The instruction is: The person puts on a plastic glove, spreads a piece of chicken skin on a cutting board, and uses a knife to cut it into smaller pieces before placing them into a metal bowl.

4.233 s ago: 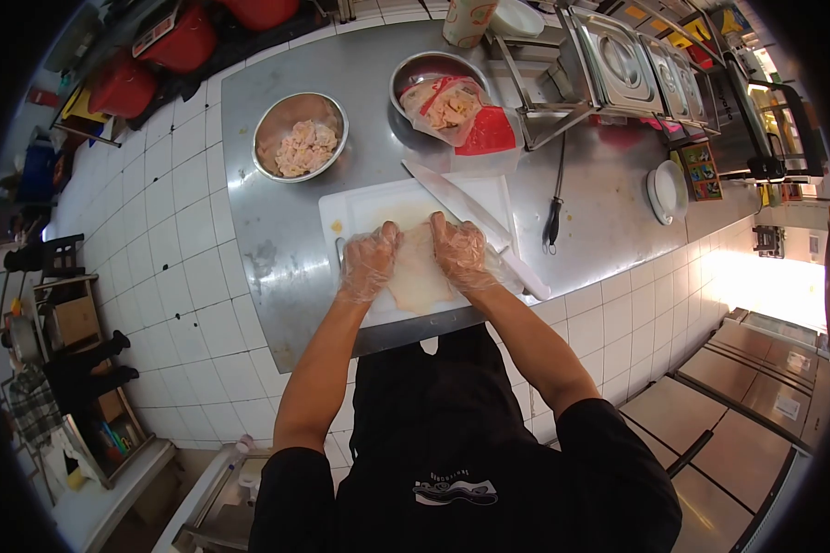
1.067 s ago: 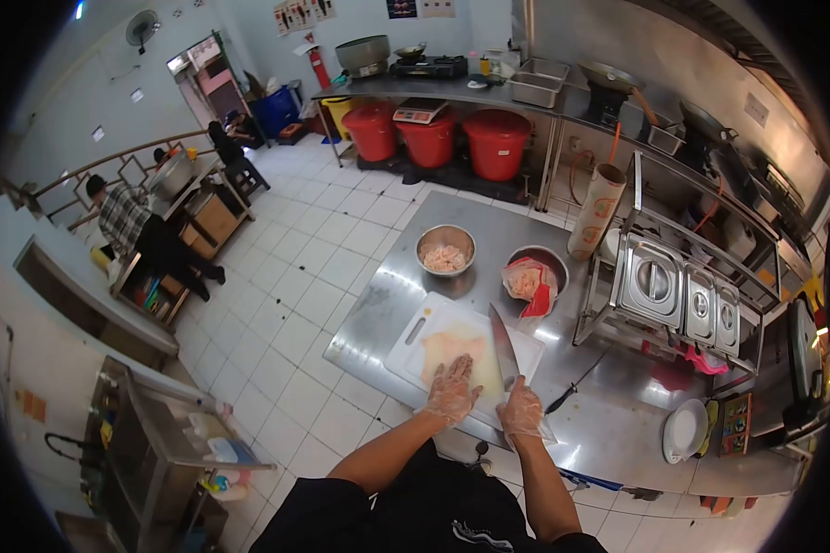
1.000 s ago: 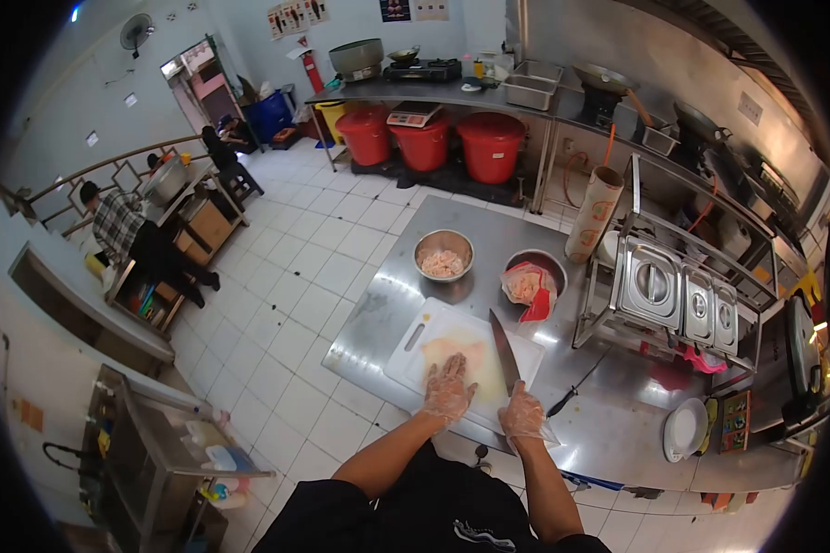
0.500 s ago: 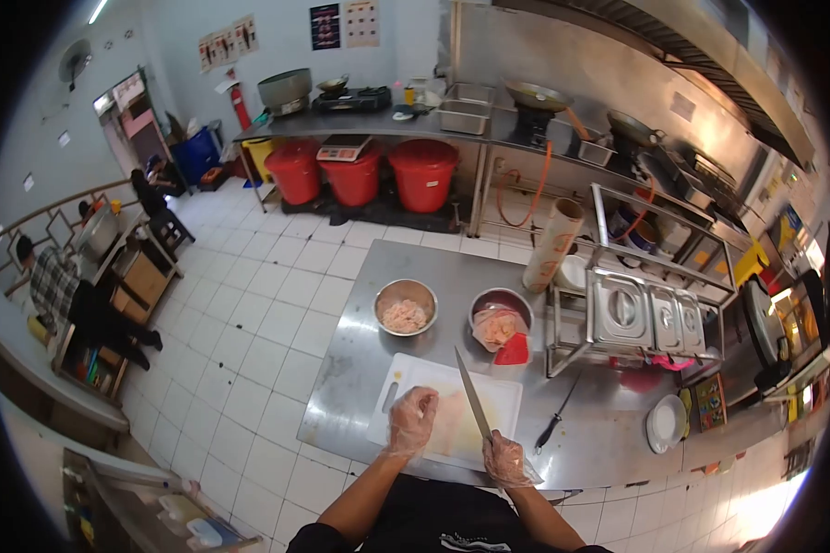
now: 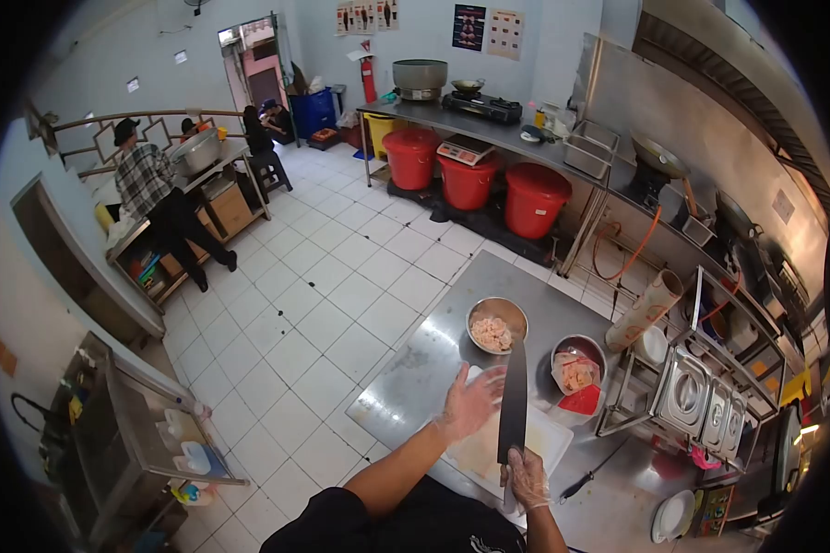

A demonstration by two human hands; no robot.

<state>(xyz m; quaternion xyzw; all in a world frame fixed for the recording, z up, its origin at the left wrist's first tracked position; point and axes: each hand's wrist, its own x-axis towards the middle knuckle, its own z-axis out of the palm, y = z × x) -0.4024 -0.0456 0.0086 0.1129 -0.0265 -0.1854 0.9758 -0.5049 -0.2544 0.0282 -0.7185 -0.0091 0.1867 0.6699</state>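
Observation:
My right hand (image 5: 528, 479), in a clear plastic glove, grips the handle of a large kitchen knife (image 5: 514, 405). Its broad dark blade points away from me, tip towards the steel bowl (image 5: 475, 324) of chopped pale pink meat (image 5: 492, 334). Left of the blade, my gloved left hand (image 5: 468, 407) is spread with nothing in it, over the far left part of a white cutting board (image 5: 551, 441). Pinkish wet stains show on the board. Beyond its right corner stands a second bowl (image 5: 601, 348) holding meat in a plastic bag (image 5: 576, 370), with a red piece (image 5: 581, 400) at its rim.
A black-handled rod (image 5: 578, 484) lies right of the board on the steel table (image 5: 406, 387). Lidded steel containers (image 5: 682, 382) sit in a rack on the right, near a upright roll (image 5: 646, 309). White plates (image 5: 673, 516) lie at lower right. A person (image 5: 152, 194) stands far left.
My view has swung left, so the table sits further right. My left hand has gone from curled to spread. The knife has turned, showing its blade broadside, closer to the meat bowl.

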